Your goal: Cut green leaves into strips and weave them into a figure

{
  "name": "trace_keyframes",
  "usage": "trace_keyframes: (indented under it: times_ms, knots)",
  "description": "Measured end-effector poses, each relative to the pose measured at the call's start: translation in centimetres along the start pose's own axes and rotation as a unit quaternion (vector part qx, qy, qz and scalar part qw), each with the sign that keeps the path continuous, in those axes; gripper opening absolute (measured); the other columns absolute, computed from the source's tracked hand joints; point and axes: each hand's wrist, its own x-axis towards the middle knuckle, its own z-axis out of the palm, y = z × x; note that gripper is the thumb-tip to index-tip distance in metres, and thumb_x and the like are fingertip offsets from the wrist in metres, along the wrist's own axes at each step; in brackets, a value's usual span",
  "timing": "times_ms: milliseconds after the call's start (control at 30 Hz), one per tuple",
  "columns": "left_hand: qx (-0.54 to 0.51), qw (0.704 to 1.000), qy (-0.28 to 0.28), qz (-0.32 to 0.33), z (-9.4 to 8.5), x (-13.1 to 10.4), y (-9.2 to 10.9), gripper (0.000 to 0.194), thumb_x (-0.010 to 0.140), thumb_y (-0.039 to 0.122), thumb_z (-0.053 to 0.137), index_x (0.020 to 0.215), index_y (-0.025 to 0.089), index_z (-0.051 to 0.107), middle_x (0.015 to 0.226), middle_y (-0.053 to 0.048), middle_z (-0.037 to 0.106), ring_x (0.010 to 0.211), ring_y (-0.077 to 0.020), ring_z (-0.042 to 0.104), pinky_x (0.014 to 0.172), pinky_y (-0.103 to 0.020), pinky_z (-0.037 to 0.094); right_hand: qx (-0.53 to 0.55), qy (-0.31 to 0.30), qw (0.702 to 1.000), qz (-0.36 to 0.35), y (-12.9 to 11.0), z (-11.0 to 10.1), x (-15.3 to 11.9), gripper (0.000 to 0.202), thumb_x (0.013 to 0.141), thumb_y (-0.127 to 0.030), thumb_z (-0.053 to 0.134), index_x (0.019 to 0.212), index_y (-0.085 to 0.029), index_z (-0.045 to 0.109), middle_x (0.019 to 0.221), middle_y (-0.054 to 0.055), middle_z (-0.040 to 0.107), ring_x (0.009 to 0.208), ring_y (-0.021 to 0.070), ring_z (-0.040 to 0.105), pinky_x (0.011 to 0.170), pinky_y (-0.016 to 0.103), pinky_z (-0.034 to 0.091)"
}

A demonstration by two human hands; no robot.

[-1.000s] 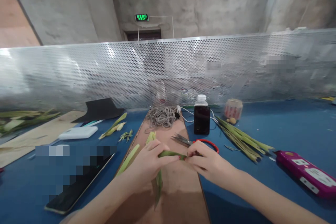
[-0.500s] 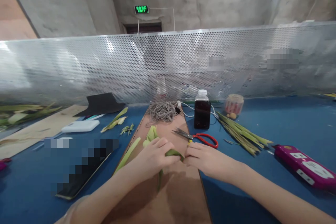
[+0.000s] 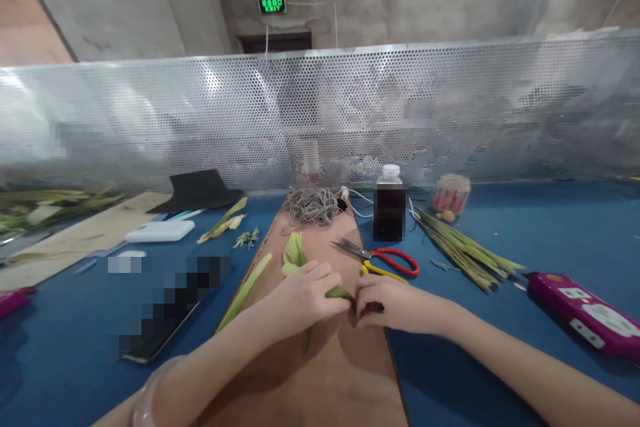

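My left hand is closed around a green leaf, whose tip points to the right between the two hands. A pale green folded bundle of leaf shows just beyond the left knuckles, and a thin strip hangs below that hand. My right hand has its fingers curled in a pinch at the leaf's tip; the fingertips are partly hidden. Scissors with one red and one yellow handle lie just beyond my right hand, blades half apart. All this is over a brown board.
Grey cord is heaped at the board's far end, beside a dark bottle. A leaf bundle, a jar and a purple power strip are at right. Left lie a phone and a white case. A perforated metal screen stands behind.
My right hand has shifted slightly, its curled fingers now showing a gap beneath, and more of the yellow scissor handle shows. My left hand keeps its hold. The whole view has shifted slightly.
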Motion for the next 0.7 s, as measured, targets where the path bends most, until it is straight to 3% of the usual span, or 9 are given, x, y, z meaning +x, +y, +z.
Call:
trace_keyframes:
  times_ms: [400,567,633,700]
  knots:
    - [-0.047,0.998,-0.027,-0.023,-0.9,-0.3,-0.4,0.030,0.085,0.015,0.039,0.106,0.031,0.054,0.084,-0.003,0.055,0.075,-0.0173,0.040,0.066,-0.028,0.031,0.061,0.039,0.997,0.019,0.6,-0.4,-0.2,0.011,0.074,-0.011,0.059,0.064,-0.014,0.060,0.073,0.001,0.053,0.070,0.0115,0.051,0.065,0.022,0.040]
    - [-0.055,0.997,-0.054,-0.025,-1.2,-0.4,-0.2,0.029,0.081,0.014,0.042,0.104,0.025,0.054,0.087,-0.003,0.056,0.079,-0.0192,0.041,0.069,-0.031,0.032,0.135,0.051,0.989,0.038,0.5,-0.6,-0.2,0.015,0.067,-0.019,0.068,0.056,-0.014,0.058,0.080,0.001,0.053,0.072,0.0112,0.051,0.068,0.023,0.040]
    - [-0.058,0.996,-0.057,-0.024,-1.1,-0.4,-0.2,0.029,0.079,0.012,0.043,0.102,0.025,0.055,0.086,-0.004,0.057,0.079,-0.0196,0.042,0.068,-0.031,0.032,0.278,0.053,0.957,0.061,0.5,-0.5,-0.1,0.018,0.063,-0.021,0.071,0.054,-0.013,0.058,0.077,0.001,0.054,0.069,0.0115,0.051,0.064,0.024,0.040]
    - [-0.102,0.993,-0.042,-0.040,-1.0,-0.4,-0.2,0.033,0.078,0.007,0.041,0.101,0.025,0.057,0.086,-0.004,0.058,0.080,-0.0195,0.043,0.069,-0.031,0.033,0.431,0.074,0.896,0.080,0.7,-0.5,0.0,0.020,0.064,-0.027,0.070,0.056,-0.013,0.058,0.072,0.001,0.055,0.062,0.0101,0.050,0.057,0.023,0.039]
